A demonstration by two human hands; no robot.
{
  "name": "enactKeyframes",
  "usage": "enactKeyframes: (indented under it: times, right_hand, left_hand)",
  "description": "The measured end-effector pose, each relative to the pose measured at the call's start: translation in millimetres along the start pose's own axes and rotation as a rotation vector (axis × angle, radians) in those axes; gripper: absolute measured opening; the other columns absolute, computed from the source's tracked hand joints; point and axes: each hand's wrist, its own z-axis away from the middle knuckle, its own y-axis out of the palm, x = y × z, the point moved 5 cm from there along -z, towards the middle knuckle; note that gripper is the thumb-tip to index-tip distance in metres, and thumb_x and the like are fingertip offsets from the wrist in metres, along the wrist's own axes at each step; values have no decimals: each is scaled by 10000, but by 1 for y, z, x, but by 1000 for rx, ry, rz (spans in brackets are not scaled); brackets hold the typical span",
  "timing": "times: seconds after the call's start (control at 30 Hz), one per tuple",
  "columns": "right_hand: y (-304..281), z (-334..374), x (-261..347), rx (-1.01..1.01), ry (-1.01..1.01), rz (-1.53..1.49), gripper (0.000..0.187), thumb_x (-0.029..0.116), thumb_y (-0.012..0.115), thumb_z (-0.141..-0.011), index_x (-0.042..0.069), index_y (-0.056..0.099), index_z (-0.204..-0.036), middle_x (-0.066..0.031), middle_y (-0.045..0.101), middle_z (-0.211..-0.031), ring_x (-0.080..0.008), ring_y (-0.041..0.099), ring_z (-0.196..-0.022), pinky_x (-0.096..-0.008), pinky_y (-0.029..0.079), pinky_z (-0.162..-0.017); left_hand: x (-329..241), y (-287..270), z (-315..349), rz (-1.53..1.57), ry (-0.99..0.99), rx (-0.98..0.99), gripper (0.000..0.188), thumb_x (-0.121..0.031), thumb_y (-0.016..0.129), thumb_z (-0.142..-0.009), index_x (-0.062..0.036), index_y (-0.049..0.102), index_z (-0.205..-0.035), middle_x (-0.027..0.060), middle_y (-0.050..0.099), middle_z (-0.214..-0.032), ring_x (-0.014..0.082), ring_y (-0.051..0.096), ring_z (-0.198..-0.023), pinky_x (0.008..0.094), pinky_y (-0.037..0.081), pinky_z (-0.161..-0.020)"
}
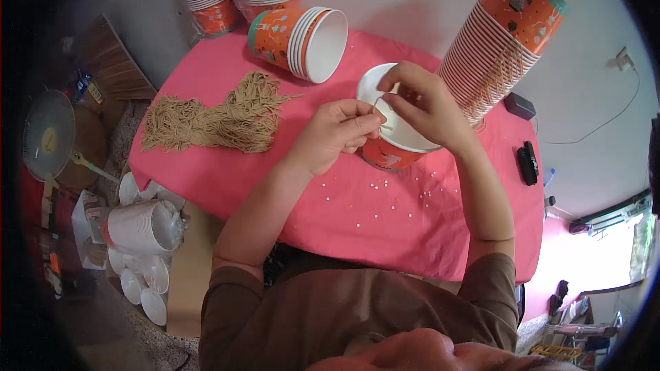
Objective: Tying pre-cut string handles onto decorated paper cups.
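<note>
My left hand (342, 129) and my right hand (427, 106) meet over the open mouth of an orange paper bucket (390, 156) with a white inside. Both hands are closed, thumbs pinched against fingers, on what looks like a thin cord (379, 99) between the fingertips. A short pale end hangs below them against the white wall. Fingers cover most of the cord. To the left lies a loose pile of tan cords (227, 124) on the pink tablecloth. Behind it, a few nested orange buckets (292, 41) rest on their side.
A tall leaning stack of buckets (481, 51) with tan cords hanging on it rises at the right. A black tool (528, 163) and a dark box (520, 106) lie near the right edge. Small paper dots (392, 207) are scattered in front. Wrapped white containers (143, 227) stand on the lower left.
</note>
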Motion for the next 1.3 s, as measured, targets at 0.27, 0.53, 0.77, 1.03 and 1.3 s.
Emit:
enactKeyframes:
  times: [0.27,0.53,0.77,1.03,1.3]
  right_hand:
    - [4,23,10,78,-14,22,141,26,714,-769,25,637,-887,-23,575,-791,-89,488,-645,-225,381,-571]
    - [-9,25,16,-23,-63,-50,78,-51,649,-812,8,621,-855,-33,606,-829,-105,549,-705,-225,405,-576]
    - [-25,32,29,-86,-88,21,100,-2,686,-781,13,657,-876,-95,619,-824,-224,627,-714,-316,493,-610]
    - [4,27,35,-91,-249,235,112,84,710,-748,43,671,-844,-88,617,-788,-274,615,-676,-376,480,-580]
    - [11,28,31,-86,-173,154,78,78,704,-772,32,671,-826,-95,613,-746,-265,615,-661,-363,480,-574]
  left_hand:
    - [5,-12,3,210,-33,-38,149,-162,587,-944,-49,615,-1039,-37,562,-809,-6,381,-559,142,250,-465]
    - [2,-6,4,160,17,30,151,-134,595,-937,-32,609,-1048,-32,578,-830,-1,442,-603,147,330,-508]
    - [-3,-7,10,-360,228,-150,125,-77,613,-914,6,627,-1006,-15,616,-847,54,567,-789,200,463,-703]
    - [5,-3,12,-177,166,-114,122,-99,589,-931,-8,638,-997,-19,613,-831,20,509,-716,172,401,-603]
    - [6,2,11,-269,228,-158,145,-18,615,-889,-17,609,-1033,-34,587,-858,19,511,-727,171,414,-611]
